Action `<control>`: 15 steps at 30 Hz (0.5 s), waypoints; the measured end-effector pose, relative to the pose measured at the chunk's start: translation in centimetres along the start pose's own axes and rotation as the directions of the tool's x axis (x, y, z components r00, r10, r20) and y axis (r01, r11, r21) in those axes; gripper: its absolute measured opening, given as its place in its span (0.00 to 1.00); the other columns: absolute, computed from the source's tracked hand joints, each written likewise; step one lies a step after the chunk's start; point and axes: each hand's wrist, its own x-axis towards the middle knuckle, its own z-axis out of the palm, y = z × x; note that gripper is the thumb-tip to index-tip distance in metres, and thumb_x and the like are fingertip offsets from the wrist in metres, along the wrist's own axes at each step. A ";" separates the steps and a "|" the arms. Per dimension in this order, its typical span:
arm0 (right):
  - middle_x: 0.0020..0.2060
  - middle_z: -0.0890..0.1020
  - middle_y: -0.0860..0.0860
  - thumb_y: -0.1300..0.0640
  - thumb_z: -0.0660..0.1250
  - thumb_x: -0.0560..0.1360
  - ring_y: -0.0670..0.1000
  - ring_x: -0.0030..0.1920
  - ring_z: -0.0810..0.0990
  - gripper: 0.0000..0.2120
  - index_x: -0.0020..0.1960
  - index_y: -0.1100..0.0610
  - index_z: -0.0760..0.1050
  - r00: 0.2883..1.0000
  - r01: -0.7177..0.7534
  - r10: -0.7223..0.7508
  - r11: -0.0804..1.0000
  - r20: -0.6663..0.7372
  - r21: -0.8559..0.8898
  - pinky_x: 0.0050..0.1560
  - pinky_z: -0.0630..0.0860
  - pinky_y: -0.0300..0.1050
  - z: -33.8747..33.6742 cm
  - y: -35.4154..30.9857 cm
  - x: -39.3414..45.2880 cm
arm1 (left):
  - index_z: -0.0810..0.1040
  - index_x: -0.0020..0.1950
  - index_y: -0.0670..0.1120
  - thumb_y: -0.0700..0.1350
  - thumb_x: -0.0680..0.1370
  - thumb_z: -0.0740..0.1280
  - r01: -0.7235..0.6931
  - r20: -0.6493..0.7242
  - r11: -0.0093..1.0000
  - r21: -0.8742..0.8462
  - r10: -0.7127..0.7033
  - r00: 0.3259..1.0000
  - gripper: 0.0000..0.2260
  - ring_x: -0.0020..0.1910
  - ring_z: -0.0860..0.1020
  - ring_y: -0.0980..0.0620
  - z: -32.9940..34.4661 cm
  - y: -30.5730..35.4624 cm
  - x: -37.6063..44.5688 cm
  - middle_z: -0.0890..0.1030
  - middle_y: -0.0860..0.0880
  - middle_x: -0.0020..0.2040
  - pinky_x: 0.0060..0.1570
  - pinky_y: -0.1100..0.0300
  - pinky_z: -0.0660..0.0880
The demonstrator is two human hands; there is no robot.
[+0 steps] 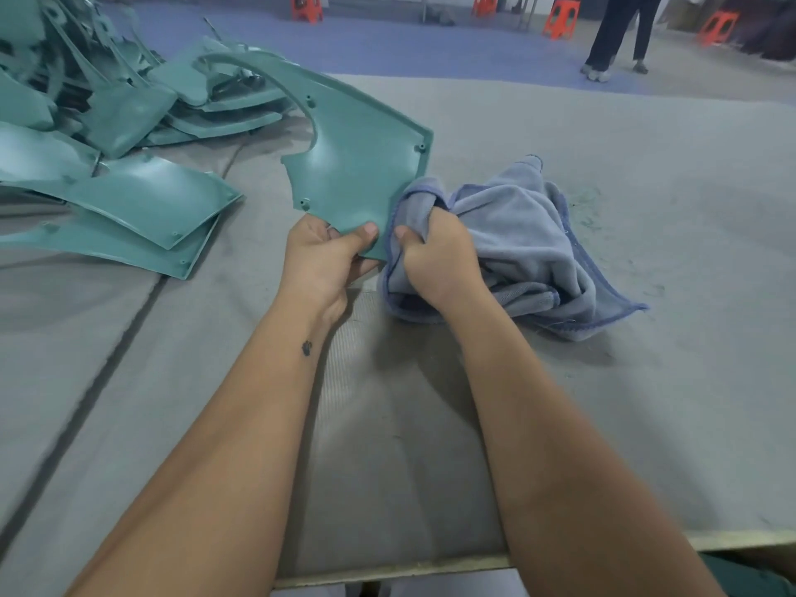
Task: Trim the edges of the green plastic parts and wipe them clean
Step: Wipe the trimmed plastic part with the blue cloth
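A large green plastic part (353,157) with a curved arm and small screw holes is held up over the grey table (646,187). My left hand (323,260) pinches its near corner, thumb on top. My right hand (435,260) grips a bunched blue-grey cloth (530,243) right beside that corner, and the cloth's upper fold touches the part's right edge. Most of the cloth lies crumpled on the table to the right.
A heap of similar green parts (107,101) fills the table's left and far-left side. Small green shavings (590,209) speckle the felt right of the cloth. The table's near edge (387,570) runs below my forearms. A standing person (620,32) and orange stools (560,17) are far behind.
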 end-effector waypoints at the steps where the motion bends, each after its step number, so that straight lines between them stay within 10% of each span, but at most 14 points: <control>1: 0.35 0.74 0.55 0.57 0.61 0.80 0.53 0.38 0.69 0.10 0.42 0.60 0.66 0.999 0.009 -0.010 0.999 -0.033 -0.034 0.36 0.57 0.39 0.1 0.0 0.1 | 0.78 0.53 0.41 0.28 0.76 0.64 0.004 0.005 1.000 0.024 -0.004 1.000 0.12 0.36 0.84 0.53 0.1 0.1 -0.1 0.85 0.50 0.38 0.32 0.61 0.79; 15: 0.30 0.73 0.51 0.48 0.55 0.82 0.55 0.35 0.72 0.22 0.33 0.57 0.65 0.933 -0.244 0.260 0.965 -0.248 0.094 0.35 0.63 0.43 -1.6 1.5 1.5 | 0.78 0.54 0.43 0.29 0.74 0.67 0.132 0.246 0.957 0.256 -0.197 0.949 0.13 0.37 0.83 0.52 0.0 0.3 -1.1 0.85 0.50 0.42 0.33 0.61 0.80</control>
